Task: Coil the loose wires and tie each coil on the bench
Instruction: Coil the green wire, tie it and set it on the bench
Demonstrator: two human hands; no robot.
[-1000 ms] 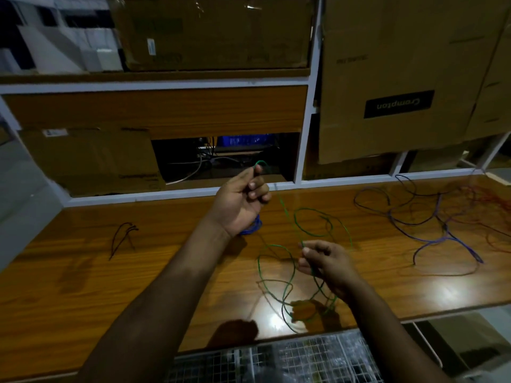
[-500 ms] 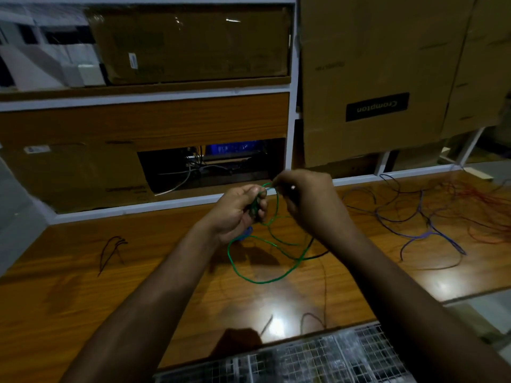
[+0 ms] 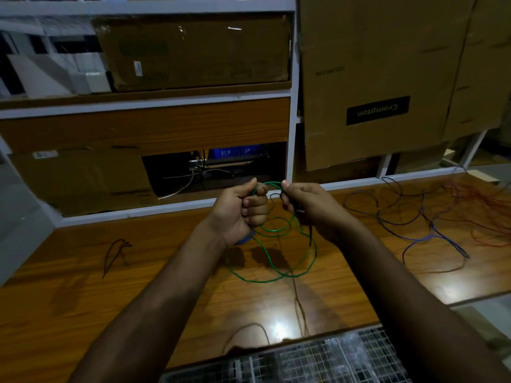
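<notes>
A thin green wire (image 3: 260, 280) hangs in loose loops above the wooden bench (image 3: 83, 308). My left hand (image 3: 240, 210) grips the gathered loops in a fist, thumb up, with a bit of blue wire (image 3: 243, 240) showing under the palm. My right hand (image 3: 307, 205) pinches the top of the green loop close beside the left hand. A tangle of blue, dark and red loose wires (image 3: 425, 219) lies on the bench at the right. A short dark wire piece (image 3: 114, 252) lies on the left.
White-framed shelves with cardboard boxes (image 3: 373, 78) rise behind the bench. An open bay (image 3: 213, 167) holds cables and a blue crate. A wire mesh surface (image 3: 318, 357) sits below the bench's front edge. A thin dark wire (image 3: 249, 331) trails near that edge.
My right hand rose from the bench up to my left hand, lifting the green wire into hanging loops. Over the last half second both hands stayed close together at the loop's top.
</notes>
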